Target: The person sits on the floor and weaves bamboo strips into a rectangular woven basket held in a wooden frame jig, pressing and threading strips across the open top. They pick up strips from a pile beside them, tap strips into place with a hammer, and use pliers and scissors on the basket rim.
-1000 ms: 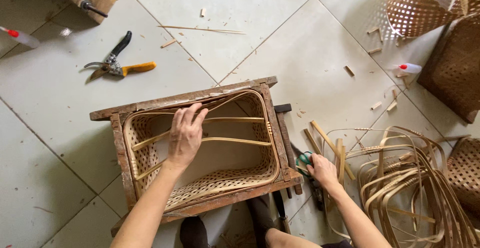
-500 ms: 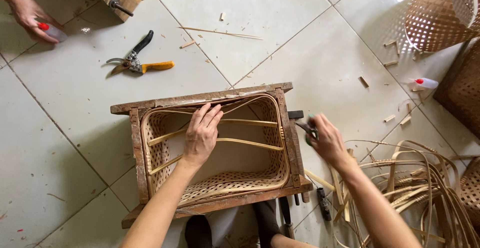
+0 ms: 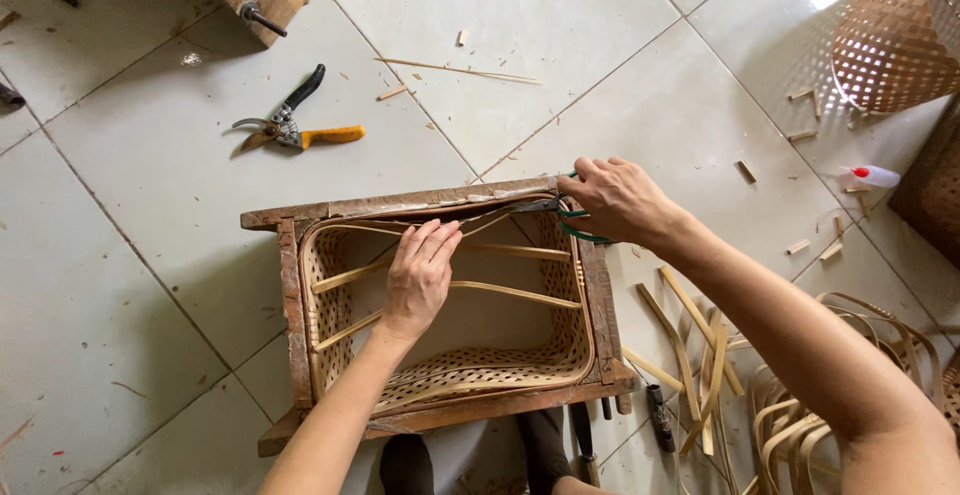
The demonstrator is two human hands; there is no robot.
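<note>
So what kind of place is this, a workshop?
Most likely a basket-weaving workspace on a tiled floor: a half-woven basket sits in a wooden frame, split cane strips lie loose beside it, and pruning shears rest nearby.

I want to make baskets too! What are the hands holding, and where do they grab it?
The right hand grips a green-handled tool by its handles at the frame's corner. The left hand holds nothing, just pressing the basket's rim strip.

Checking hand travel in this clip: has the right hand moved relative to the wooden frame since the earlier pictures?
Yes. The right hand moved from the floor beside the wooden frame up to its far right corner.
</note>
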